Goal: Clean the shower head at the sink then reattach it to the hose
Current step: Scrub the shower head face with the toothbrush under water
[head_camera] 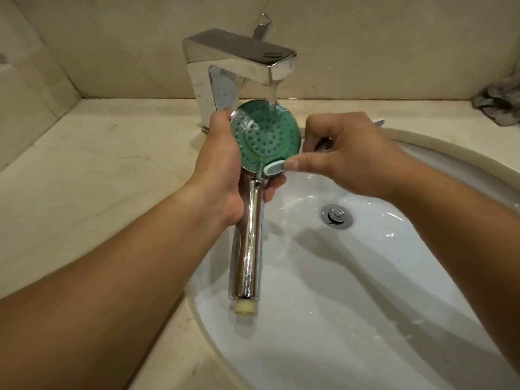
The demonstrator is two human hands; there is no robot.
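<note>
So the left hand has its fingers wrapped around the shower head right where the round green face meets the chrome handle, face turned up toward the camera. Below that grip the handle runs down toward the viewer, ending in a cream threaded fitting with nothing screwed onto it. Above the grip, water from the faucet lands on the top edge of the green face and runs down over the nozzles. The right hand pinches a toothbrush, thumb pressed on the back of its white brush head, which sits against the lower right rim of the face, just beside the left fingertips. Everything's held over the white sink, with the drain down and right of the right hand. A crumpled cloth sits on the counter far off to the right.
</note>
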